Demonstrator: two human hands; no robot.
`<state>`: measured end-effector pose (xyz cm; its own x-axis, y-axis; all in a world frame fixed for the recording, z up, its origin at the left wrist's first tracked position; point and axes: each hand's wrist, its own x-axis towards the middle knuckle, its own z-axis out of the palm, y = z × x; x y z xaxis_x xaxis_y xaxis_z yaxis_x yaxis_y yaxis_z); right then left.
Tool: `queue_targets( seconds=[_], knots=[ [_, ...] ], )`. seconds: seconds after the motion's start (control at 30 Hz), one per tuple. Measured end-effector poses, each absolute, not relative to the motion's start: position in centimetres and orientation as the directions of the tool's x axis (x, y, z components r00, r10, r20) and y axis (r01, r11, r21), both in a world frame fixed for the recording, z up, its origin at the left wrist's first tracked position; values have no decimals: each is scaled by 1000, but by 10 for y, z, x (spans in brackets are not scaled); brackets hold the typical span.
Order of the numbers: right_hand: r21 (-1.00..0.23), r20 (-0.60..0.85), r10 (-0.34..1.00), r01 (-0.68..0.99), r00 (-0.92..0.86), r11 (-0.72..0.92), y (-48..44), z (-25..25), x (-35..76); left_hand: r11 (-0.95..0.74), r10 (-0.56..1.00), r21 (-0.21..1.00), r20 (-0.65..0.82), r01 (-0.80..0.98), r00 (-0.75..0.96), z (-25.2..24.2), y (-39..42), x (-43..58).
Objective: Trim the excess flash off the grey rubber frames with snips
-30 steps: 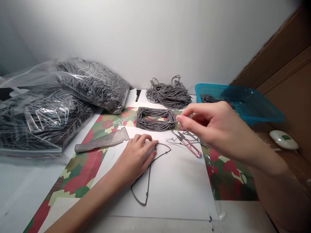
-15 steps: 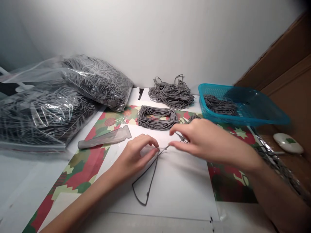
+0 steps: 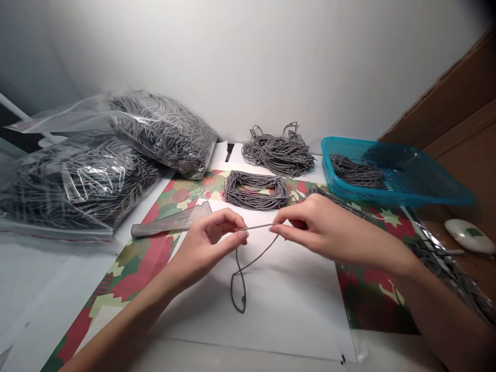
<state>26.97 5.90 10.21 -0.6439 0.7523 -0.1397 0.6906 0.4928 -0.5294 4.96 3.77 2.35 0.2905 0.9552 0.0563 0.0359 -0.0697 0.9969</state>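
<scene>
A thin grey cord loop point(image 3: 248, 263) hangs between my two hands above the white sheet point(image 3: 279, 310). My left hand point(image 3: 211, 243) pinches one end of it with thumb and fingers closed. My right hand point(image 3: 313, 227) pinches the other end, and a short straight stretch of cord runs taut between them. The rest of the loop droops down onto the sheet. Just beyond my hands lies a rectangular bundle of grey cords point(image 3: 256, 189).
Two clear plastic bags of grey cords point(image 3: 116, 155) fill the left. A loose cord pile point(image 3: 278, 152) lies by the wall. A blue basket point(image 3: 391, 175) holding cords stands at the right, with a white oval object point(image 3: 468, 235) nearby. A grey flat piece point(image 3: 170, 222) lies on the patterned paper.
My right hand came down from the air and took hold of the cord. Both hands then lifted the cord off the sheet and pulled a stretch taut between them.
</scene>
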Motion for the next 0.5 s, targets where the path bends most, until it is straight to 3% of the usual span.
queue_targets(
  seconds=[0.17, 0.5],
  knots=[
    [-537, -109, 765, 685, -635, 492, 59, 103, 275, -49, 968, 999, 42, 22, 246, 28, 40, 50],
    [-555, -6, 791, 660, -612, 506, 52, 113, 277, 23, 940, 990, -68, 138, 333, 25, 39, 50]
  ],
)
